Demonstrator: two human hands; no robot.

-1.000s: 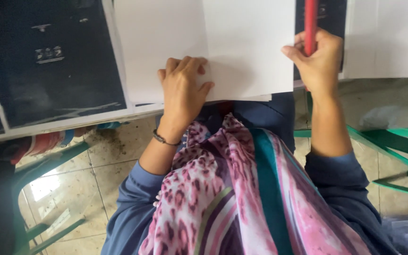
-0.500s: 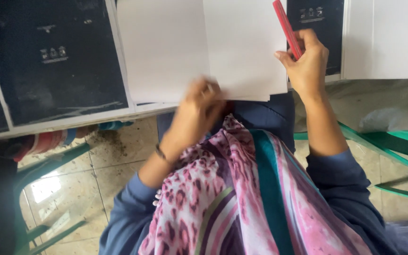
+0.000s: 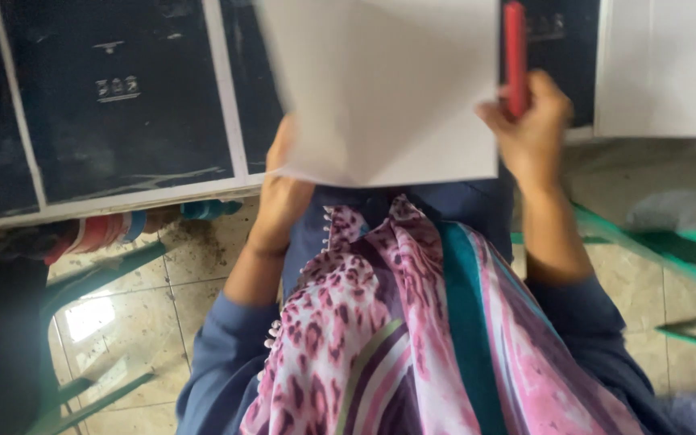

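A white sheet of paper is lifted off the dark table and tilted toward me. My left hand is under the paper's lower left corner and holds it up; its fingers are mostly hidden behind the sheet. My right hand grips a red pen that points away from me, and it also pinches the paper's right edge.
A dark tabletop with white strips fills the upper left. Another white sheet lies at the upper right. Green metal furniture legs cross the tiled floor on the right. A pink patterned scarf hangs below.
My left hand left the top of the paper, slid to its near edge and went beneath it. The sheet rose from flat on the table. The red pen swung upright again.
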